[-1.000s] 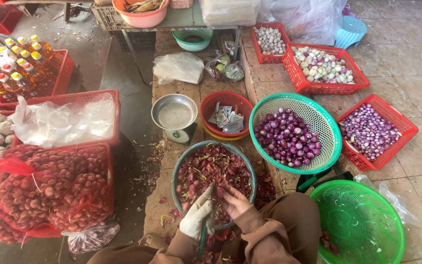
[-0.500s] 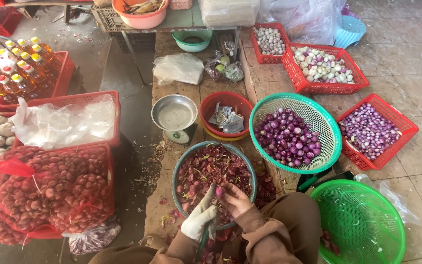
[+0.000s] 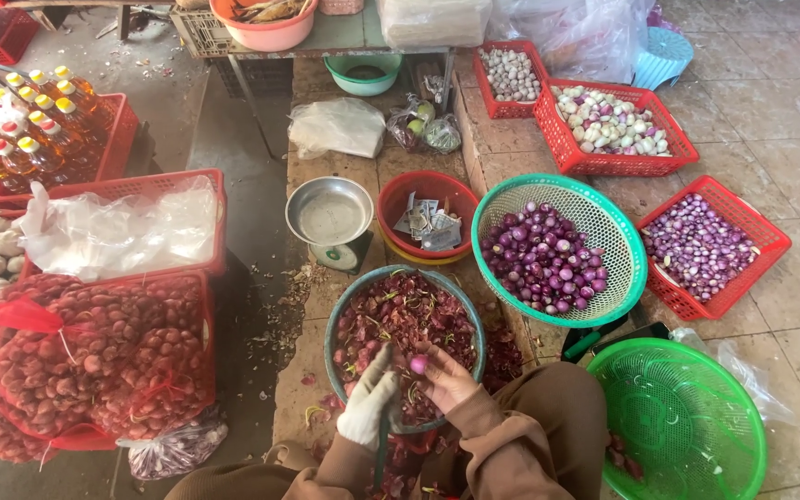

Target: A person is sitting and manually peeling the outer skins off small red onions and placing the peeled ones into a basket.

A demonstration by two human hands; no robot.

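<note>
A small peeled shallot point(image 3: 418, 364) is being pinched in the grip of the bare right hand point(image 3: 444, 378), fingers closed around it, right over the near rim of the grey basin of peelings point(image 3: 406, 318). The gloved left hand point(image 3: 369, 400) is being kept just beside it, curled shut around a dark handle, probably a knife point(image 3: 381, 446), though the blade can't really be made out. Both hands are being held over the basin's reddish skins. Just past it, a steel weighing scale point(image 3: 331, 220) and a red bowl of paper scraps point(image 3: 426, 215) are sitting side by side. To the right, purple shallots are being kept in a teal basket point(image 3: 559, 248), with an empty green basket point(image 3: 685, 424) near the person's knee. Off to the left, red crates of bagged shallots point(image 3: 94, 356) are being stacked on the floor.
</note>
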